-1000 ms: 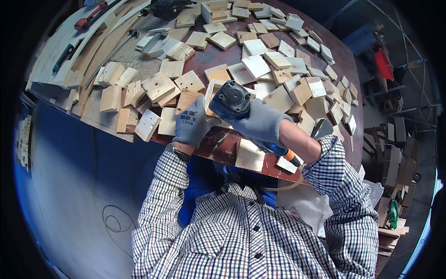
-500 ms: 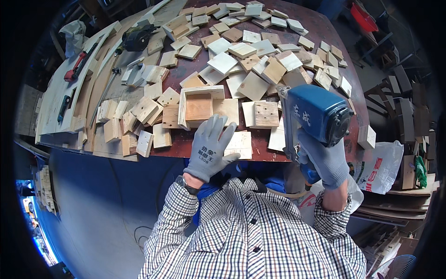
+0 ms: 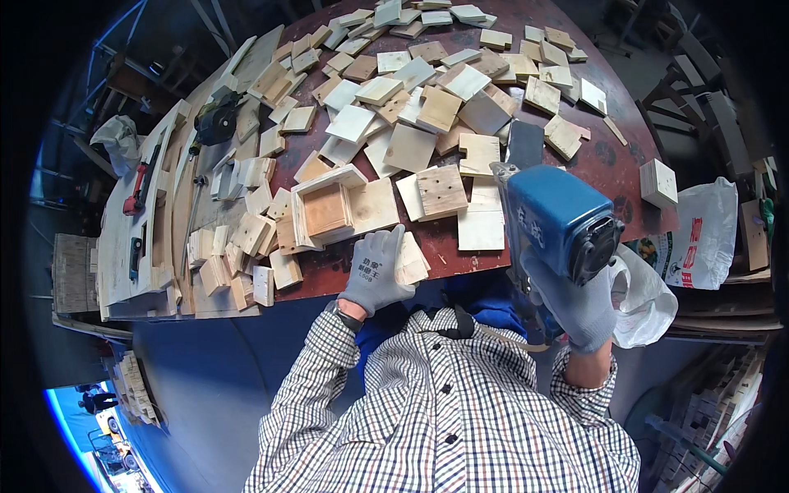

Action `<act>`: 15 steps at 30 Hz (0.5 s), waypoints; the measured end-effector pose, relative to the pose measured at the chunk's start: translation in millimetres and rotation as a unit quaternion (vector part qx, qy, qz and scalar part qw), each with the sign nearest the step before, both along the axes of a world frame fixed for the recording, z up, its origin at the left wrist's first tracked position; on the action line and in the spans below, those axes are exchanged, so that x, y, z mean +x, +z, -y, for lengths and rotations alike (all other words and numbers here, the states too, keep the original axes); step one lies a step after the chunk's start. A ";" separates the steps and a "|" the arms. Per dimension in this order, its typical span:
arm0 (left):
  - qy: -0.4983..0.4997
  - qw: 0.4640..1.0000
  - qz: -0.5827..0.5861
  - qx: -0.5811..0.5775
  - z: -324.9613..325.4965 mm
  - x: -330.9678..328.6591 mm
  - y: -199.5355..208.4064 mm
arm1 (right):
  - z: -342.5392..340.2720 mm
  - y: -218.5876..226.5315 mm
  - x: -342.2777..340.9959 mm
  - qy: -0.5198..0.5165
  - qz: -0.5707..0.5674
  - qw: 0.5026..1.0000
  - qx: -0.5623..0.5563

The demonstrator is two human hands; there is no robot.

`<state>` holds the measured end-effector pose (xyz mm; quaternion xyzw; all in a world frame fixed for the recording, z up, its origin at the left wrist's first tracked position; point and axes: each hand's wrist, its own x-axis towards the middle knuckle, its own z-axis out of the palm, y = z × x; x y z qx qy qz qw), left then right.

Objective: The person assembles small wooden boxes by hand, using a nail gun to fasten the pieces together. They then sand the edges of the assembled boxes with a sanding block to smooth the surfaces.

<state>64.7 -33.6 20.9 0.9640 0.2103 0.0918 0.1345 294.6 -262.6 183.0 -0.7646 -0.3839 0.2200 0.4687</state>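
Note:
My left hand point(image 3: 374, 271), in a grey work glove, is at the table's front edge. Its fingers and thumb close around the left side of a pale wood block point(image 3: 412, 261). My right hand point(image 3: 575, 304), gloved alike, grips the handle of a blue nail gun point(image 3: 559, 209), whose bulky body hides most of the fingers. The gun is held over the front right part of the table. Just beyond my left hand lies a small open-sided wooden box frame point(image 3: 343, 176) with a browner block point(image 3: 325, 209) inside it. A flat board point(image 3: 374, 204) adjoins its right side.
Many loose wood blocks point(image 3: 411, 148) cover the dark red table point(image 3: 312, 283). Long boards point(image 3: 156, 238) lie at the left with a red-handled tool point(image 3: 136, 193) and a black tool point(image 3: 218, 122). A white plastic bag point(image 3: 707, 238) is at the right.
My left hand has drawn back from the box frame and closed on the pale block. The nail gun remains in my right hand. The view has turned, shifting the table's contents.

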 end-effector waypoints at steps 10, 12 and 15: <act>0.046 0.940 0.247 -0.230 7.4 -26.6 74.1 | -0.4 -10.5 13.0 -0.013 -0.080 0.996 0.022; 0.063 0.931 0.254 -0.255 6.2 -32.0 83.0 | -2.1 -10.6 11.2 -0.024 -0.097 0.995 0.018; 0.086 0.921 0.261 -0.278 -4.6 -44.6 81.4 | -4.5 -5.6 9.3 -0.016 -0.096 0.995 0.001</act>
